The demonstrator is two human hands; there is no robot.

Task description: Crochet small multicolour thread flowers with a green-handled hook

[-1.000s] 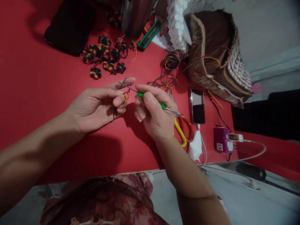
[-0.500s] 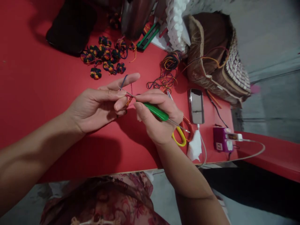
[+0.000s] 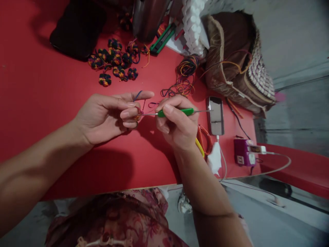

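My right hand [image 3: 178, 121] grips a crochet hook [image 3: 176, 112] by its green handle, the metal shaft lying almost level. The hook's tip meets a small piece of crochet work [image 3: 138, 115] pinched in the fingers of my left hand [image 3: 110, 115]; my fingers partly cover it. A strand of dark yarn [image 3: 137, 95] passes over my raised left index finger. Beyond my hands sits a cluster of small multicoloured crocheted pieces [image 3: 117, 60]. To their right lies a ball of multicoloured yarn [image 3: 187, 66] with loose loops trailing toward me.
Scissors [image 3: 205, 140] with red and yellow handles lie beside my right wrist. A phone [image 3: 216, 116], a purple power adapter [image 3: 243, 152] and a brown bag [image 3: 231, 58] stand right on the red table [image 3: 64, 164]. A green box cutter [image 3: 162, 39] and a black object [image 3: 77, 31] lie farther back.
My right hand has turned the crochet hook from a slant to nearly level, its tip moving down to the crochet work. My left index finger has lowered slightly.
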